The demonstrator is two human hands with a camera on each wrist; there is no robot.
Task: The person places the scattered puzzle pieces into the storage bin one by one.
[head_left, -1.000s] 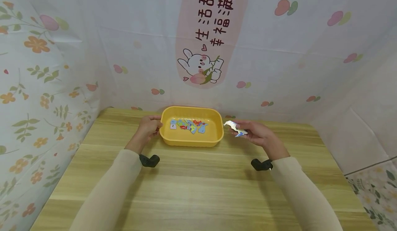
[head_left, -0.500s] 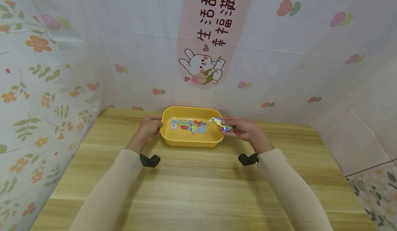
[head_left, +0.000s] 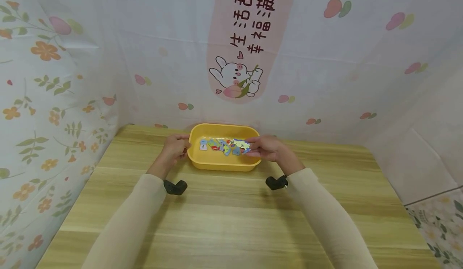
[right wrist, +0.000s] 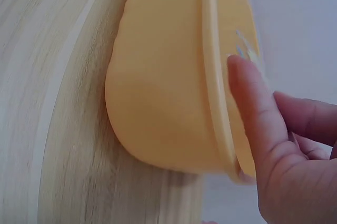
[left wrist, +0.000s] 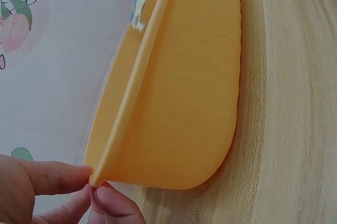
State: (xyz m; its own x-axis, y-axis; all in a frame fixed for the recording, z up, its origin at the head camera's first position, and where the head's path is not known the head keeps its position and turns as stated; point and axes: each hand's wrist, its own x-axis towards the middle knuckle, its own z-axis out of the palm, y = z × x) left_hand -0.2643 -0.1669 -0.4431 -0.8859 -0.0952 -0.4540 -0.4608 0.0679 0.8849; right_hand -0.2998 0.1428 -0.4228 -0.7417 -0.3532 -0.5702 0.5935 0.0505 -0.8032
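A yellow plastic bin (head_left: 217,166) stands at the back of the wooden table. My left hand (head_left: 174,147) pinches its left rim between thumb and fingers, as the left wrist view shows up close. Over the right end of the bin, my right hand (head_left: 269,147) holds a thin printed cut-out piece (head_left: 239,143), pale yellow with blue edges, between thumb and fingers. That piece overlaps the other flat pieces in the head view. Several colourful cut-out pieces (head_left: 215,147) lie on the bin's floor, blue, green and red among them.
Behind the bin hangs a white printed cloth (head_left: 162,80) with a rabbit picture (head_left: 235,76). A floral cloth (head_left: 54,140) drapes down the left side. Each wrist carries a black camera mount, such as the right one (head_left: 276,182). Bare wooden tabletop (head_left: 224,229) lies in front.
My right hand has moved left, carrying the printed piece from beside the bin to over its inside. The left hand keeps its hold on the rim, and the bin stays put.
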